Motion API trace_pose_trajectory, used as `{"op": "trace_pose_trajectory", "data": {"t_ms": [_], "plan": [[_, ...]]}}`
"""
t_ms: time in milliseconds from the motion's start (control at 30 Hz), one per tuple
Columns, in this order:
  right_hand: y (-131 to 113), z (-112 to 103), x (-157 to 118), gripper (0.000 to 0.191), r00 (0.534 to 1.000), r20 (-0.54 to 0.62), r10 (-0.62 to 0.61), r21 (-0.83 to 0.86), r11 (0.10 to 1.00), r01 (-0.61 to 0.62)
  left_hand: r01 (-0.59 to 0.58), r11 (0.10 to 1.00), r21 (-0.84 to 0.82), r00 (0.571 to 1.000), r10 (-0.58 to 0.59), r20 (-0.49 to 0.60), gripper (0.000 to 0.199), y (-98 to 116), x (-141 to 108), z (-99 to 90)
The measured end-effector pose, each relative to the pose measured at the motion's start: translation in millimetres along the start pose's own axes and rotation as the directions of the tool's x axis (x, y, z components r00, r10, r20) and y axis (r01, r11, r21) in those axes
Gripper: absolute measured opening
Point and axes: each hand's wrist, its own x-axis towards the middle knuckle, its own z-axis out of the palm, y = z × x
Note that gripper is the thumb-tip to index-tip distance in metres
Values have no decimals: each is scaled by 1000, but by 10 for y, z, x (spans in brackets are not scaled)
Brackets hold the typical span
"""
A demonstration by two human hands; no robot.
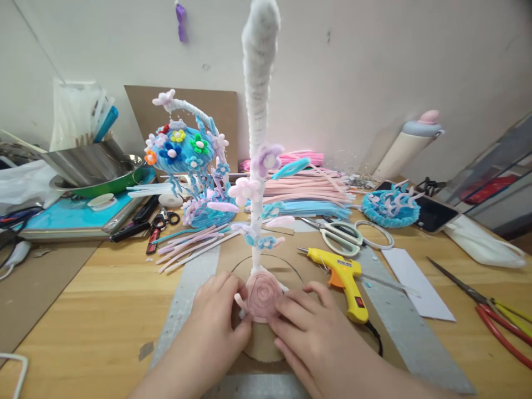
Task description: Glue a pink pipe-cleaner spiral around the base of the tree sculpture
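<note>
A pink pipe-cleaner coil, wound in a flat spiral, sits tilted against the foot of a tall white-wrapped stem. Fuzzy flowers and leaves in lilac, pink and blue stick out from the stem, among them a lilac flower. My left hand is closed at the coil's left edge, pinching it by a short loose pipe-cleaner end. On the opposite edge, my right hand grips the coil, its fingertips pressed to the side. Cardboard with a drawn circle lies beneath; the fingers partly hide the coil's edges.
A yellow glue gun lies right of the circle, its cord trailing forward. White-handled scissors and red-handled shears rest on the right. Behind are bundled pipe cleaners, a blue flowered piece and a metal bowl.
</note>
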Motion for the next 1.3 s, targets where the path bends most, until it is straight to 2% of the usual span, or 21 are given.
{"op": "trace_pose_trajectory", "data": {"t_ms": [200,333,400,533,700,800,900,1000,1133,1267,1300], "plan": [[21,102,-25,11,997,24,-77,-130,988,80,7,1000,1,1000,-7,4,14,15,-23,-8],[34,121,-30,12,993,68,-93,-147,984,102,14,1000,5,1000,-14,7,9,43,-37,-8],[36,107,-25,13,993,84,-86,-129,987,96,-2,1000,-10,1000,2,-3,11,48,-35,-1],[17,32,-16,20,995,77,-61,-56,996,66,-125,991,-55,992,126,8,28,43,-5,5],[23,-131,-9,22,998,58,-1,96,995,-5,-135,991,-27,990,135,25,16,41,3,11],[71,-217,14,26,999,-48,9,144,990,-2,-145,989,13,989,145,14,16,36,-9,17],[119,-246,34,24,990,-132,54,119,992,-38,-150,988,23,988,149,30,16,22,-3,13],[145,-192,37,22,990,-104,97,107,991,-86,-158,987,23,987,157,46,15,15,18,-1],[157,-49,50,22,979,-105,175,218,964,-149,-161,987,5,986,161,43,16,36,27,-23],[176,34,64,15,931,-150,333,303,912,-277,-156,987,-27,986,157,52,19,55,19,-29],[184,33,61,18,918,-172,358,319,902,-292,-158,987,-30,986,159,54,19,57,19,-28]]}}
